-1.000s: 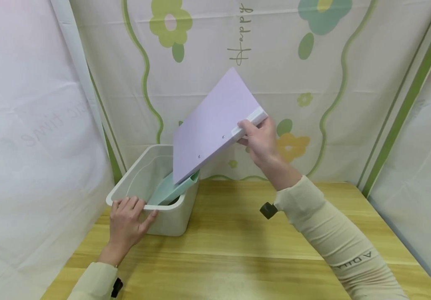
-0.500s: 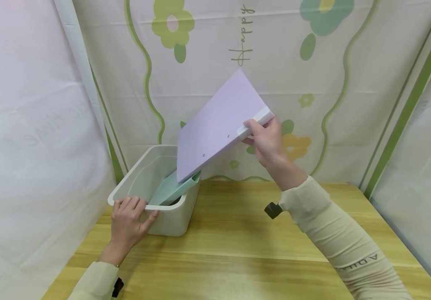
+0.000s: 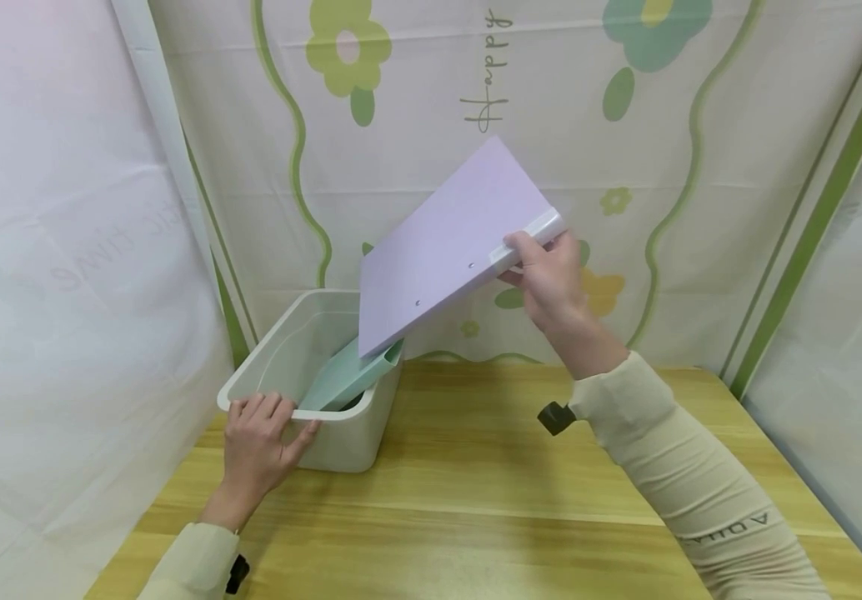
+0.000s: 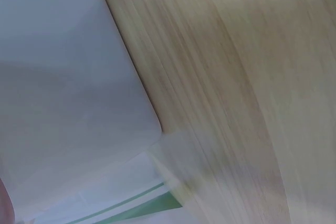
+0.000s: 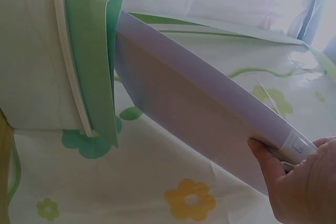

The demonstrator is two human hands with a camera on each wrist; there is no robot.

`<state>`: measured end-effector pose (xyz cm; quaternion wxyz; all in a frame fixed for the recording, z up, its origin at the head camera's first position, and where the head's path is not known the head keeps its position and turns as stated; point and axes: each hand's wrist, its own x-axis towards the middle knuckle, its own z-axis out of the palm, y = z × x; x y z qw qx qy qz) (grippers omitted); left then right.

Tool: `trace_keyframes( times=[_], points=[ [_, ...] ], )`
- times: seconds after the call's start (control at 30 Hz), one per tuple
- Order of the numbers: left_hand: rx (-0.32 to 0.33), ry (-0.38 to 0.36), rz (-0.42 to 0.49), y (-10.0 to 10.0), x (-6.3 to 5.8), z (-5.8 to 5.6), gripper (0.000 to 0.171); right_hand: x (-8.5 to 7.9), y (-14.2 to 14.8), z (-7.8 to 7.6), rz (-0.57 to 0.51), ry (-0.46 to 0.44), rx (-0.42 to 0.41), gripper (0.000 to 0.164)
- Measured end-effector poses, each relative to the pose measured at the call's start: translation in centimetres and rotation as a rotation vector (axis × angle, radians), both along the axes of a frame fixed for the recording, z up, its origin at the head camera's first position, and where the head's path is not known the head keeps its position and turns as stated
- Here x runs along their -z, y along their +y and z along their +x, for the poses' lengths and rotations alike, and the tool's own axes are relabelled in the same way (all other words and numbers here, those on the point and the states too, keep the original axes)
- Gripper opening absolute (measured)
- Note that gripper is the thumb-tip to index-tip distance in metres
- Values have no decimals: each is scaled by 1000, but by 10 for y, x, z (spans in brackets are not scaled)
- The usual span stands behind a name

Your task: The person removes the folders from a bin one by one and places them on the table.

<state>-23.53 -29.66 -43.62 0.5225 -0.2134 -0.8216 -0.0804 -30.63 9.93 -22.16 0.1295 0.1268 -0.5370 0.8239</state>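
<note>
A purple binder (image 3: 446,242) is held tilted in the air by my right hand (image 3: 554,279), which pinches its spine near the white label with the thumb on one side. Its lower corner overlaps a mint green folder (image 3: 344,379) that leans inside a white plastic bin (image 3: 352,437). In the right wrist view the green folder (image 5: 89,51) sticks up past the bin's rim, with the binder (image 5: 194,103) beside it. My left hand (image 3: 258,442) grips the bin's near rim, fingers over the edge and thumb along the outside. Only a sliver of that hand shows in the left wrist view.
The bin stands at the left of a wooden table (image 3: 476,492). Behind it hangs a white cloth (image 3: 416,150) printed with flowers. More cloth walls close off the left and right sides.
My right hand has drawn the purple binder a little to the right, its lower corner rising slightly from the bin. The left hand, the bin and the green folder stay nearly still.
</note>
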Motion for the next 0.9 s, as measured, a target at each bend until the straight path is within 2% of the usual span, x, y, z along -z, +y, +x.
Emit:
trace_keyframes(
  times=[0.4, 0.6, 0.9],
  points=[
    [-3, 0, 4, 0, 2, -1, 62, -7, 14, 3, -12, -51, 18, 51],
    [2, 8, 2, 0, 0, 0, 62, -9, 24, 2, -25, -45, 29, 49],
    [6, 16, 4, 0, 0, -1, 61, -10, 43, 4, 4, -47, 0, 50]
  ],
)
